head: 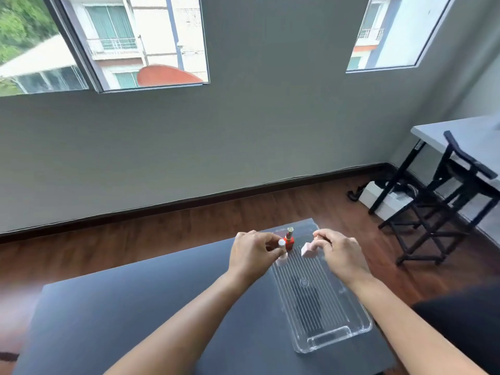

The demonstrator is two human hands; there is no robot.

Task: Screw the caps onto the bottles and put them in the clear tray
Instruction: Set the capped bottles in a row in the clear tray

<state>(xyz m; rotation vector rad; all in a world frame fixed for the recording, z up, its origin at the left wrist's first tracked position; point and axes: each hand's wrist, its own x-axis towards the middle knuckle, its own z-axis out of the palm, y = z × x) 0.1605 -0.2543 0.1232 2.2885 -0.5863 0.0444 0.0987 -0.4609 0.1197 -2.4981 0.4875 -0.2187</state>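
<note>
Pinching capped pink bottle (281, 259) upright in left hand (253, 257), tilted pink bottle (307, 250) in right hand (341, 253), likely for lowering into clear tray (359, 324) below both grips.

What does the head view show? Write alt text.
The left hand grips a capped pink bottle and the right hand a tilted pink bottle, at the far end of a clear tray on a table. A red bottle stands between them.
</note>
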